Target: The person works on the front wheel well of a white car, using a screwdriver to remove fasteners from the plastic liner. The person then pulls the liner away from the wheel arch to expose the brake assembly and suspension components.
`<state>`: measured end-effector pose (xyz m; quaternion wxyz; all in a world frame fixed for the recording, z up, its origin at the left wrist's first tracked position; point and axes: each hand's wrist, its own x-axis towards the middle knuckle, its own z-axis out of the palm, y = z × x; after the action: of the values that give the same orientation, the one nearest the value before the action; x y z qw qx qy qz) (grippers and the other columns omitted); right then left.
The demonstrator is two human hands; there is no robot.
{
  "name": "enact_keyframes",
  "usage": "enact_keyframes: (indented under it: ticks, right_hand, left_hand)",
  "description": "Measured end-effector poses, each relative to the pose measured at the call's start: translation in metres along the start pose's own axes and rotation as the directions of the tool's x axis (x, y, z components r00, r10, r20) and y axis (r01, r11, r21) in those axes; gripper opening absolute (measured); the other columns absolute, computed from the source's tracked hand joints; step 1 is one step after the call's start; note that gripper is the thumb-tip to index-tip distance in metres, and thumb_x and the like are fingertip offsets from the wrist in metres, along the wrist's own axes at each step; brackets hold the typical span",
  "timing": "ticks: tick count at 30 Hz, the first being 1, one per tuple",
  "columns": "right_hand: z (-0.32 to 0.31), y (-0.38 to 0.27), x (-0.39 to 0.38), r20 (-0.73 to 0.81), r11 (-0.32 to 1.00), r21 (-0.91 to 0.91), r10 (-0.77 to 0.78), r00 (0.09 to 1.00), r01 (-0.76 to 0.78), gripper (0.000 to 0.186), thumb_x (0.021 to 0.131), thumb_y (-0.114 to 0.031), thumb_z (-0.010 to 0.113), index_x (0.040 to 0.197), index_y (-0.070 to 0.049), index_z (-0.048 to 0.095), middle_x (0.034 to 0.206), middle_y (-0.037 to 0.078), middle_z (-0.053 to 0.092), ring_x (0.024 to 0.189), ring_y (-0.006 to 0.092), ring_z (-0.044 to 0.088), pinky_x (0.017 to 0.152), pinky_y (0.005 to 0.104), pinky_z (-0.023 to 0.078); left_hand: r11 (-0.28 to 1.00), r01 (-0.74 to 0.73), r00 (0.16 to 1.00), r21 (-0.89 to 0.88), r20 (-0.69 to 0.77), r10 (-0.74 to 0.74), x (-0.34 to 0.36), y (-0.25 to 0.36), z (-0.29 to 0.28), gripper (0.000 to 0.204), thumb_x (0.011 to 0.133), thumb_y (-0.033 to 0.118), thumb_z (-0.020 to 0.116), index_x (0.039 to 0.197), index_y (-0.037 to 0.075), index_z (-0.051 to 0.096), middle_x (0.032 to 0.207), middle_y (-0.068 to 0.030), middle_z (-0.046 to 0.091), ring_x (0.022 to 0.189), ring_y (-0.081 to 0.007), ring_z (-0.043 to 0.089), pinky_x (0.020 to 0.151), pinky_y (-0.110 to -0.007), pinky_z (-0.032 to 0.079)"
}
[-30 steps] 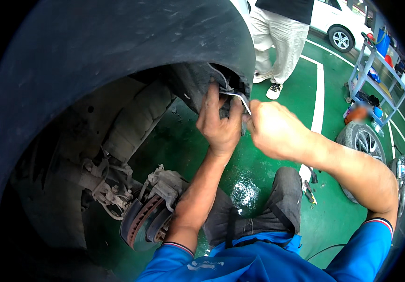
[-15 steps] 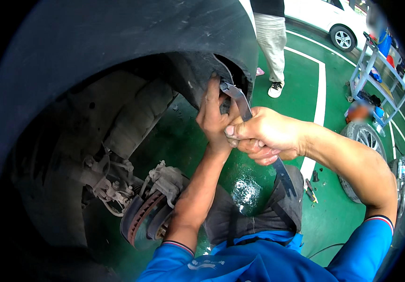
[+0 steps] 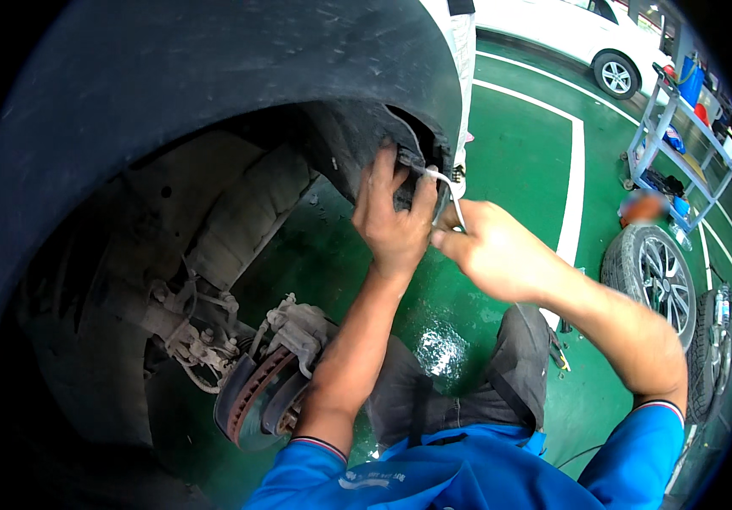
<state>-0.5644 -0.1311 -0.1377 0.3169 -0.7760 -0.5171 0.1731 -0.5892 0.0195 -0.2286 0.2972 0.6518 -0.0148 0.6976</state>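
Note:
My left hand (image 3: 393, 212) reaches up into the wheel arch. Its fingers are apart and press on the dark wheel arch liner (image 3: 340, 140) near its outer edge. My right hand (image 3: 493, 246) is closed around a flat metal pry bar (image 3: 456, 202), which shows nearly edge-on as a thin bright strip. The bar's tip meets the liner edge beside my left fingertips; its rear part is hidden by my right hand. Above both hands curves the dark fender (image 3: 247, 59).
Below left, a brake disc (image 3: 251, 399) with its caliper (image 3: 298, 327) stands bare beside my left forearm. At right lie a wheel (image 3: 659, 272) and a tire (image 3: 703, 357). Farther back are a grey cart (image 3: 676, 102) and a white car (image 3: 544, 30). A person stands partly hidden behind the fender.
My right hand has turned and twisted the pry bar from broad side to edge-on, while my left hand stays at the liner. The standing person is now mostly hidden behind the fender.

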Motion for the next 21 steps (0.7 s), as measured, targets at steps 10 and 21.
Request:
enact_keyframes:
  ticks: [10, 21]
  right_hand:
    - [-0.003, 0.067, -0.020, -0.229, 0.982, 0.151, -0.079, 0.970, 0.115, 0.019, 0.095, -0.015, 0.061, 0.102, 0.002, 0.061, 0.066, 0.009, 0.058, 0.061, 0.0159, 0.056, 0.059, 0.0335, 0.045]
    - [-0.033, 0.079, 0.061, -0.562, 0.766, 0.317, -0.324, 0.761, 0.560, 0.018, 0.095, -0.012, 0.066, 0.107, 0.000, 0.060, 0.082, 0.003, 0.059, 0.052, 0.0045, 0.046, 0.045, 0.0193, 0.034]
  left_hand:
    - [0.998, -0.041, 0.987, 0.055, -0.150, 0.049, 0.013, 0.021, 0.003, 0.049, 0.075, -0.001, 0.080, 0.118, -0.008, 0.058, 0.114, -0.0217, 0.059, 0.096, -0.0288, 0.064, 0.075, -0.034, 0.058]
    - [0.986, -0.047, 0.939, 0.158, -0.331, 0.098, 0.015, 0.033, 0.004, 0.037, 0.071, -0.005, 0.081, 0.106, -0.005, 0.066, 0.097, -0.0152, 0.066, 0.081, -0.0210, 0.070, 0.068, -0.028, 0.060]
